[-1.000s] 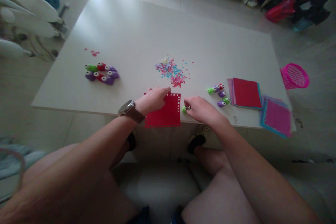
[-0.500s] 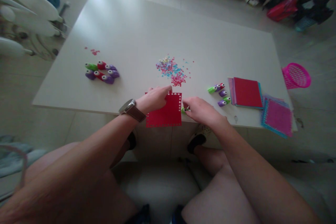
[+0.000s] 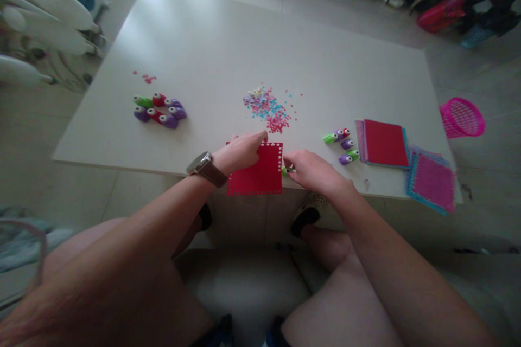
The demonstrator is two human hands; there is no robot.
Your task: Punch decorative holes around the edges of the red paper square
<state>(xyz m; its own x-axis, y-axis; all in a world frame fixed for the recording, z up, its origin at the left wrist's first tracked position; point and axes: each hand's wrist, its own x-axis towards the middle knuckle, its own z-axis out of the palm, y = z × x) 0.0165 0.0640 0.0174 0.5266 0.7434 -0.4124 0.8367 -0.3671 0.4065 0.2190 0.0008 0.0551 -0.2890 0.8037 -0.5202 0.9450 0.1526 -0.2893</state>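
A square sheet of red paper (image 3: pixel 256 176), punched with small shapes along its edges, lies over the table's near edge and partly overhangs it. My left hand (image 3: pixel 244 152), with a watch at its wrist, grips the sheet at its upper side, fingers curled near the top edge. At the right edge of the paper, my right hand (image 3: pixel 309 168) is closed on a small green craft punch (image 3: pixel 286 171), mostly hidden by the fingers. Beyond the paper lies a heap of pink, blue and pale punched-out bits (image 3: pixel 271 111).
Several craft punches (image 3: pixel 166 119) cluster at the left of the white table (image 3: pixel 228 38), near a few pink bits (image 3: pixel 148 78). More small punches (image 3: pixel 345 143) lie at right, beside stacked coloured paper (image 3: pixel 385 143) and punched sheets (image 3: pixel 433 181). A pink basket (image 3: pixel 462 116) stands beyond the right edge.
The whole view has shifted slightly. Both hands keep their places at the red paper, and the green punch stays at its right edge.
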